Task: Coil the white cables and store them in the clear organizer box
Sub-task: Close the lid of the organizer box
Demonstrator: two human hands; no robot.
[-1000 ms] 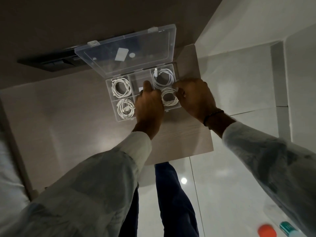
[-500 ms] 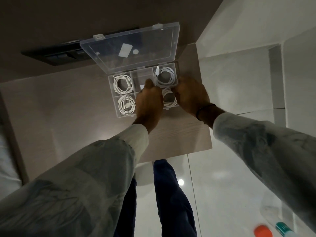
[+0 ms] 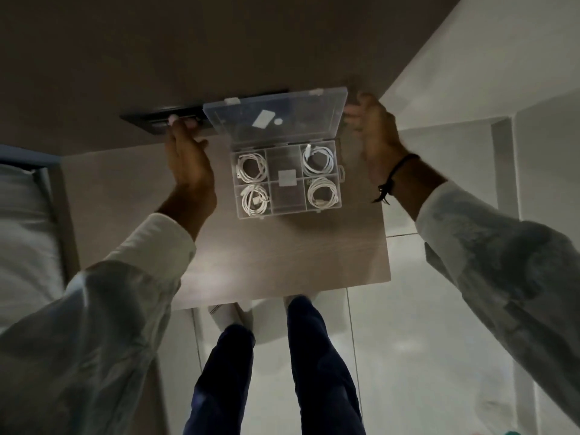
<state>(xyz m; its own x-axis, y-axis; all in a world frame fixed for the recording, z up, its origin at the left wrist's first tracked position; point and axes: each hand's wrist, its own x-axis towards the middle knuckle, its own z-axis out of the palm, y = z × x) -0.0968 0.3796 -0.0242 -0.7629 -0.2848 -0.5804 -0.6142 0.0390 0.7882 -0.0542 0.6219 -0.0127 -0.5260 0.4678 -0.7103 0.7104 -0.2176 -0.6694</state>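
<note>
The clear organizer box [image 3: 284,212] stands open on a wooden table [image 3: 282,255], its lid [image 3: 301,127] raised toward the wall. A coiled white cable fills each corner compartment: back left [image 3: 252,166], front left [image 3: 255,199], back right [image 3: 317,160], front right [image 3: 323,194]. A small white square piece [image 3: 287,178] lies in the middle. My left hand [image 3: 188,161] is beside the lid's left edge with fingers spread and holds nothing. My right hand [image 3: 376,136] is blurred against the lid's right edge; whether it grips the lid is unclear.
A dark panel [image 3: 147,120] is set in the wall behind my left fingertips. White bedding [image 3: 25,215] lies to the left of the table. My legs [image 3: 314,356] stand on pale floor tiles at the table's near edge.
Both hands have left the box's compartments and moved up and apart to the two sides of the lid. The view has tilted, so the box sits lower in frame.
</note>
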